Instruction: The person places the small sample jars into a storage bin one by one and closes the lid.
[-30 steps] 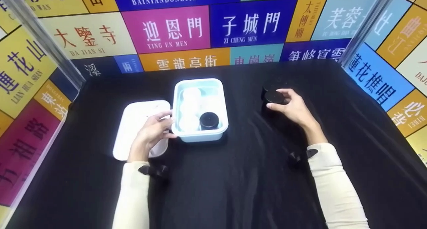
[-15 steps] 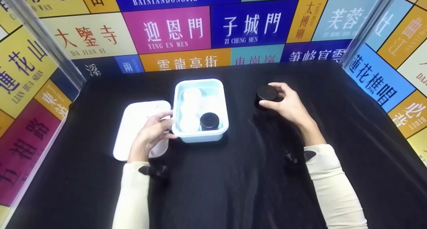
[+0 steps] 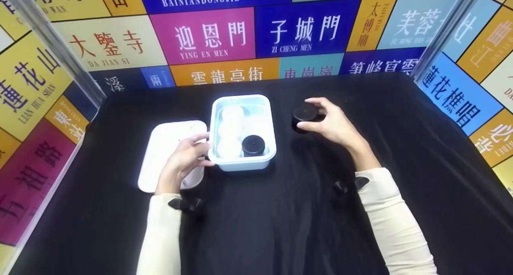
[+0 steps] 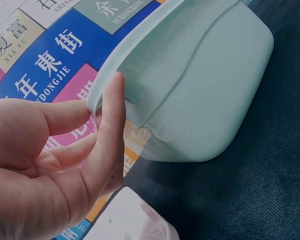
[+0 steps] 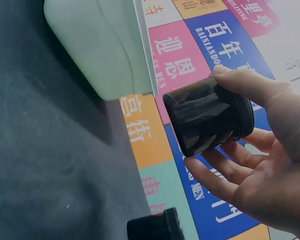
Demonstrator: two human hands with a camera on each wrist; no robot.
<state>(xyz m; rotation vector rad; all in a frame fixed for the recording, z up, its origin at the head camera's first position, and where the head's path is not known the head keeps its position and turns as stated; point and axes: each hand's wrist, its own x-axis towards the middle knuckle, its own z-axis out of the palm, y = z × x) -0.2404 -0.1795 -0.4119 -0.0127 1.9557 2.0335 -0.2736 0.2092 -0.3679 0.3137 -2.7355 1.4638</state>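
My left hand (image 3: 188,156) pinches the left rim of a pale green plastic box (image 3: 244,165); in the left wrist view its fingertips (image 4: 115,90) are at the rim. Several bright white round things (image 3: 230,130), washed out by glare, and a black-lidded jar (image 3: 253,145) sit inside. To the right of the box, my right hand (image 3: 334,120) grips another black jar (image 3: 305,112) by its sides, lid up and raised off the cloth. The right wrist view shows the held jar's dark, glossy side (image 5: 205,117) between thumb and fingers.
A white lid (image 3: 160,150) lies left of the box, partly beneath my left hand. Another black jar (image 5: 155,226) shows at the bottom of the right wrist view. Black cloth (image 3: 256,219) covers the table, and colourful sign panels (image 3: 212,36) stand behind it.
My right hand has lifted the black jar and carried it left, closer to the box. The left hand keeps its place at the rim.
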